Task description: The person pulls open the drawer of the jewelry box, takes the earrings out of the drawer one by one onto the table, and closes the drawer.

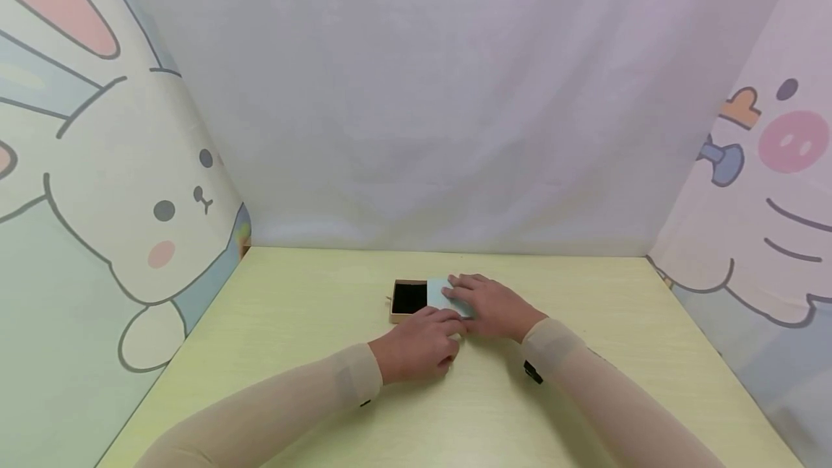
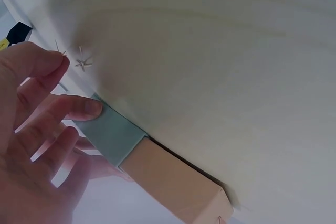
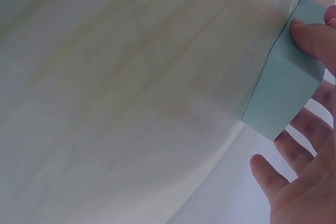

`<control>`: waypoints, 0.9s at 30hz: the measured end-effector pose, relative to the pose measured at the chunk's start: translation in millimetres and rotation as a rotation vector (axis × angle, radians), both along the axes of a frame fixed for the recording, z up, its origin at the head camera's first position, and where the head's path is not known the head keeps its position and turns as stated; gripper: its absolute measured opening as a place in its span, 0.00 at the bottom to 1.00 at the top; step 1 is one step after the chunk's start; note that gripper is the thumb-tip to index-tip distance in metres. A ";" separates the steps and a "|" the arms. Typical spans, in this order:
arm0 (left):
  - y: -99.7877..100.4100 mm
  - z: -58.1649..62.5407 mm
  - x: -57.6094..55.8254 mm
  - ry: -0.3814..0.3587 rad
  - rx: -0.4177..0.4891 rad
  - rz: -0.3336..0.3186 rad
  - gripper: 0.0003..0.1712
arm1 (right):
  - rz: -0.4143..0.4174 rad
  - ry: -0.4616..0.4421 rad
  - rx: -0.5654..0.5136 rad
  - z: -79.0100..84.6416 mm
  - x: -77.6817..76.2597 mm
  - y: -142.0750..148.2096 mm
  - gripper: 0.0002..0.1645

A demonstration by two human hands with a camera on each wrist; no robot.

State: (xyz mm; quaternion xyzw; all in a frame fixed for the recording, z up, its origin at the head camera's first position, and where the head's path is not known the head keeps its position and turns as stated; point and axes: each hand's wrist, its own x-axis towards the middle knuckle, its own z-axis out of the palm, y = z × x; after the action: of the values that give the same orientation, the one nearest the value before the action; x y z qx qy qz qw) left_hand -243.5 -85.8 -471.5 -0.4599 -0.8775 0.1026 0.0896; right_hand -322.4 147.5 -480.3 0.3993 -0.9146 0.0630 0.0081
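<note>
A small drawer-style box lies on the table, with a pale blue sleeve (image 1: 438, 293) and a peach drawer (image 2: 173, 177) slid partway out to the left. Black lining (image 1: 409, 298) shows inside the drawer. My right hand (image 1: 497, 305) holds the sleeve, thumb (image 3: 315, 40) on its near side and fingers on the far side. Just in front of the box, my left hand (image 1: 419, 345) pinches a tiny stud earring (image 2: 63, 53) between thumb and index finger, mostly hidden by the fingertips. A star-shaped stud earring (image 2: 82, 64) lies on the table beside those fingertips, its thin post up.
The pale yellow table (image 1: 312, 280) runs back to a plain white curtain (image 1: 416, 128). Cartoon-printed cloths hang at both sides, a rabbit (image 1: 149, 186) on the left. A short tab (image 1: 388, 299) sticks out from the drawer's left end.
</note>
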 end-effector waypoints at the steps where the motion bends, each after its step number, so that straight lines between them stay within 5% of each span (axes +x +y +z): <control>1: 0.0 -0.3 0.1 -0.002 0.001 -0.002 0.08 | -0.002 -0.004 -0.001 -0.1 -0.1 0.0 0.43; 27: -1.8 -1.1 -0.6 -0.009 0.024 -0.018 0.08 | -0.011 0.003 -0.005 -0.5 -0.3 1.9 0.43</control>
State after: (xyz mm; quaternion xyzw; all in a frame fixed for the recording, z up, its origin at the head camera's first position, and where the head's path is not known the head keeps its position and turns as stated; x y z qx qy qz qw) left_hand -244.1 -87.6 -472.7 -0.4672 -0.8748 0.0891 0.0919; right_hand -322.8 149.3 -480.8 0.3942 -0.9167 0.0647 0.0107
